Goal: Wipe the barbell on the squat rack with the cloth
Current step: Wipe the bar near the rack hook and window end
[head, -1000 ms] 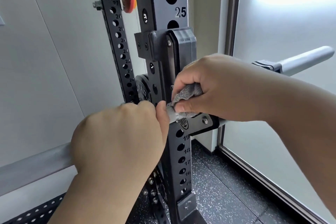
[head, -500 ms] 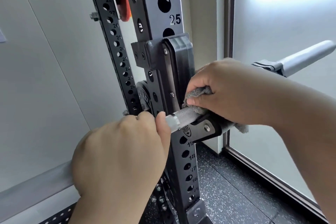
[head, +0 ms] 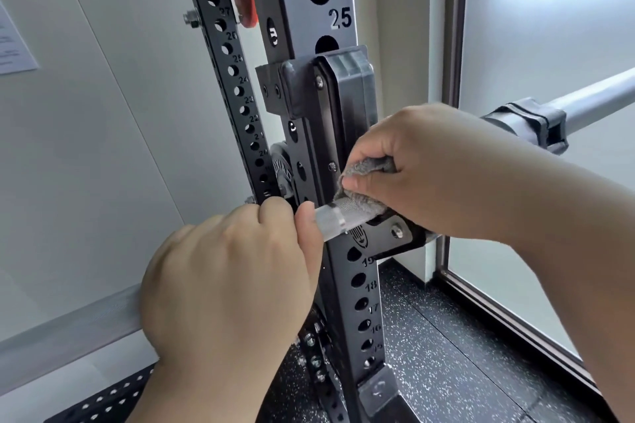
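The left hand [head: 223, 285] gripped the barbell [head: 338, 218], which rested in the squat rack [head: 357, 288] hook [head: 395, 237]. Just beyond its thumb, the right hand [head: 429, 168] held the grey cloth [head: 366, 167] bunched in curled fingers, pressed onto the bar.

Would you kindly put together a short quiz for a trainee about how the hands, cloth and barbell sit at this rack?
1. True or false: the left hand grips the silver knurled steel barbell bare, without any cloth.
2. Which holds the grey fuzzy cloth? A) the right hand; B) the left hand; C) neither hand.
3. Fill in: the number printed just above the black J-hook bracket on the dark perforated steel rack upright is ___.

Key: 1 true; 2 A; 3 25.
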Demonstrator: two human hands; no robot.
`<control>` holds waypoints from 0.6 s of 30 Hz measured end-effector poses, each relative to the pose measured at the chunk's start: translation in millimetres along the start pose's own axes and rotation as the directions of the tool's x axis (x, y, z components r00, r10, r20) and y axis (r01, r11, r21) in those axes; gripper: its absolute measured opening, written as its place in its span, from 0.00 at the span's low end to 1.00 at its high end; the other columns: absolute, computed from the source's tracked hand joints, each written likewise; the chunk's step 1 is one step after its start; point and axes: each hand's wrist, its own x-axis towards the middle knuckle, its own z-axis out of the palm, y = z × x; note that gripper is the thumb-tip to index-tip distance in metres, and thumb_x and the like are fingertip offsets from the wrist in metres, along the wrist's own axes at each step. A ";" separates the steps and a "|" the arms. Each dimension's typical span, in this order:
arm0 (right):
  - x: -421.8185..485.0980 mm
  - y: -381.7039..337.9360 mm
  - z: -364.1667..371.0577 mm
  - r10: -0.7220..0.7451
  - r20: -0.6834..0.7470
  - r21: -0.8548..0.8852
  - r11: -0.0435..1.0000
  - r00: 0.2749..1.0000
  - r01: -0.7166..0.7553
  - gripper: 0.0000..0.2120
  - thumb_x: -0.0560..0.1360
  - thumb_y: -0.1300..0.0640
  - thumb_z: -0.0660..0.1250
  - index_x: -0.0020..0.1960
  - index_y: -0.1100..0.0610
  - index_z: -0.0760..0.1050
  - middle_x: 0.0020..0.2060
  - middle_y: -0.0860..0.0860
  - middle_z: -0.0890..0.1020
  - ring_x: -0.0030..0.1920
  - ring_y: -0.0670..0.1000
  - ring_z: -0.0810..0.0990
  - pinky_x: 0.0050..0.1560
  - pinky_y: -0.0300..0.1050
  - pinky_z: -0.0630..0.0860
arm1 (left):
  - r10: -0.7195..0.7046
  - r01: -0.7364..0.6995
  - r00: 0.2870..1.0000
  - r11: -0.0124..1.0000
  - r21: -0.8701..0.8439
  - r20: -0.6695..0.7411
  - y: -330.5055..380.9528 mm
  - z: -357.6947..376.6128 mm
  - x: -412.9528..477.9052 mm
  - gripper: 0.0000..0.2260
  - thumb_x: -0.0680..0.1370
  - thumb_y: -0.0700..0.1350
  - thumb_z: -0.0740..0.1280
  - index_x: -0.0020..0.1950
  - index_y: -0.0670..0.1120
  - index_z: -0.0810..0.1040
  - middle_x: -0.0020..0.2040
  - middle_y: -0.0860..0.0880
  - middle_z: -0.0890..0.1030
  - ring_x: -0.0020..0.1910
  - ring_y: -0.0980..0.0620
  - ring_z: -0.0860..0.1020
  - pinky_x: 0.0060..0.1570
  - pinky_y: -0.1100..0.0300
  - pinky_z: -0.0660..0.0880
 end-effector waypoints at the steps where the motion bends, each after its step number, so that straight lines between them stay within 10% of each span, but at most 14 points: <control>1: 0.2 1.6 2.3 -0.005 -0.019 -0.053 0.999 1.000 0.004 0.14 0.80 0.42 0.64 0.47 0.50 0.83 0.39 0.47 0.84 0.40 0.47 0.81 0.43 0.43 0.78 | -0.001 0.001 1.000 1.000 0.012 -0.002 -0.4 0.2 -0.7 0.20 0.86 0.51 0.52 0.35 0.47 0.65 0.27 0.49 0.66 0.27 0.46 0.62 0.34 0.55 0.54; 18: -16.0 -9.6 -4.5 0.067 0.104 0.155 0.984 0.992 -0.083 0.10 0.78 0.53 0.69 0.50 0.38 0.85 0.44 0.36 0.83 0.42 0.37 0.81 0.39 0.32 0.72 | -0.004 0.004 1.000 1.000 -0.009 0.023 -0.7 -1.6 3.7 0.19 0.86 0.52 0.50 0.36 0.49 0.62 0.26 0.50 0.64 0.28 0.48 0.57 0.34 0.55 0.53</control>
